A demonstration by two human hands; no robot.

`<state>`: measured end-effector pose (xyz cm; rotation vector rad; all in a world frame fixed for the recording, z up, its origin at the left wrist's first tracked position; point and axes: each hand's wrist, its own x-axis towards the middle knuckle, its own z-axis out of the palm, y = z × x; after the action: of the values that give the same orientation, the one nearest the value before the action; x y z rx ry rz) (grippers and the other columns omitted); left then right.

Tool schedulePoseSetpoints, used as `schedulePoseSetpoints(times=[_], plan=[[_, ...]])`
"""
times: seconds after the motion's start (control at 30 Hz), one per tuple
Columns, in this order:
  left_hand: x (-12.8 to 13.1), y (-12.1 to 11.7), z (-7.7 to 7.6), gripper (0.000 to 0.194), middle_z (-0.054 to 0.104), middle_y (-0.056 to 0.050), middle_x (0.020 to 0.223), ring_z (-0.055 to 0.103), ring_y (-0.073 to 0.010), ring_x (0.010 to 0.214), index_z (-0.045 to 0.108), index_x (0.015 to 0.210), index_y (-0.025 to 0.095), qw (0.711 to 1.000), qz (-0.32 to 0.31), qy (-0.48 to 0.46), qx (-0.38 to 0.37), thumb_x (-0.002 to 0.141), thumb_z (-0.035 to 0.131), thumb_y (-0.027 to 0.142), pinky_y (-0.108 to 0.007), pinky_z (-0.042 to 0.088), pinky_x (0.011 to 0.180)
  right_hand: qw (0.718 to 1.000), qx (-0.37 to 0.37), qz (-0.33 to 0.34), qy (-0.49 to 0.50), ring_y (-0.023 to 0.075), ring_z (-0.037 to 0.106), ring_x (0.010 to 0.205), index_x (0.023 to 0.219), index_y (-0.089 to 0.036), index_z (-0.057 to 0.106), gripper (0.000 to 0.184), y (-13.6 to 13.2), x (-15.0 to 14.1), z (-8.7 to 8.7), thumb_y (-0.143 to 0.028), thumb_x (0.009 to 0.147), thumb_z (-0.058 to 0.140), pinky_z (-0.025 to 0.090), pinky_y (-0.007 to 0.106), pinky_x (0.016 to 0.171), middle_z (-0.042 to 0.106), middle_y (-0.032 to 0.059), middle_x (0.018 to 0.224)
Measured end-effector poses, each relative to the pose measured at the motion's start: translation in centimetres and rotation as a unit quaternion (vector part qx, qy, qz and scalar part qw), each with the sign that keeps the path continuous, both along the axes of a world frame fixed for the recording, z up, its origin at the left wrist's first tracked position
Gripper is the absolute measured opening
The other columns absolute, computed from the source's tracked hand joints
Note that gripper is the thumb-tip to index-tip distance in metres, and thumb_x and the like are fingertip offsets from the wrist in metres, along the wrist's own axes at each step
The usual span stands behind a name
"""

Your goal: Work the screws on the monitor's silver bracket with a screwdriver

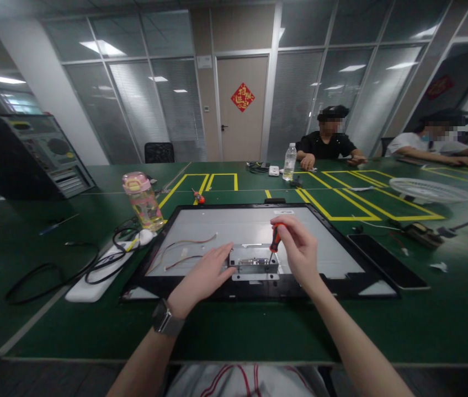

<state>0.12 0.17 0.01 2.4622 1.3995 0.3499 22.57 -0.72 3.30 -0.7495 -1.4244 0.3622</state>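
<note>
A flat display panel point(320, 236) with a black frame lies face down or face up, I cannot tell which, on the green table in front of me. On its lower middle sits a silver metal bracket point(254, 269) with a small strip of parts inside. My right hand point(302, 251) is closed round a red and black screwdriver point(275, 241), held nearly upright. Its tip points down at the bracket's right end; contact is too small to make out. Against the bracket's left end rests my left hand point(205, 273), fingers stretched out flat. Thin cables point(184, 242) lie on the panel to its left.
Left of the panel are a pink-lidded bottle point(141, 201), a white power strip point(93, 278) with black cables, and a computer tower point(31, 154). A phone-like black slab point(387, 260) lies right. Farther off stand a water bottle point(289, 162) and a white ring point(428, 188). Two people sit across.
</note>
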Motion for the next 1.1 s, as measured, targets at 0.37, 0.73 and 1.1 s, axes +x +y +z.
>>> schedulePoseSetpoints(times=[0.37, 0.73, 1.1], plan=[[0.06, 0.04, -0.07, 0.058, 0.037, -0.012, 0.152, 0.035, -0.0232, 0.139, 0.034, 0.146, 0.013, 1.0, 0.002, 0.001, -0.003, 0.095, 0.043, 0.04, -0.037, 0.024, 0.115, 0.998, -0.033, 0.051, 0.012, 0.0192, 0.064, 0.085, 0.116, -0.025, 0.062, 0.026, 0.23, -0.01, -0.23, -0.031, 0.097, 0.044, 0.053, 0.036, 0.075, 0.068, 0.005, 0.093], [-0.08, 0.11, -0.36, 0.057, 0.037, -0.011, 0.152, 0.036, -0.0213, 0.138, 0.033, 0.146, 0.016, 1.0, 0.001, 0.001, 0.005, 0.095, 0.043, 0.04, -0.035, 0.024, 0.114, 0.997, 0.023, -0.059, -0.038, 0.0198, 0.059, 0.085, 0.099, -0.025, 0.067, 0.014, 0.49, -0.09, -0.42, -0.027, 0.085, 0.064, 0.05, 0.04, 0.081, 0.059, 0.0034, 0.091], [-0.1, 0.04, -0.34, 0.057, 0.038, -0.012, 0.151, 0.037, -0.0219, 0.138, 0.034, 0.145, 0.015, 1.0, -0.001, -0.001, 0.008, 0.095, 0.042, 0.041, -0.034, 0.024, 0.114, 0.995, 0.034, -0.055, -0.072, 0.0204, 0.062, 0.087, 0.111, -0.024, 0.062, 0.021, 0.14, -0.26, -0.53, -0.024, 0.09, 0.056, 0.049, 0.039, 0.08, 0.064, 0.0053, 0.095]])
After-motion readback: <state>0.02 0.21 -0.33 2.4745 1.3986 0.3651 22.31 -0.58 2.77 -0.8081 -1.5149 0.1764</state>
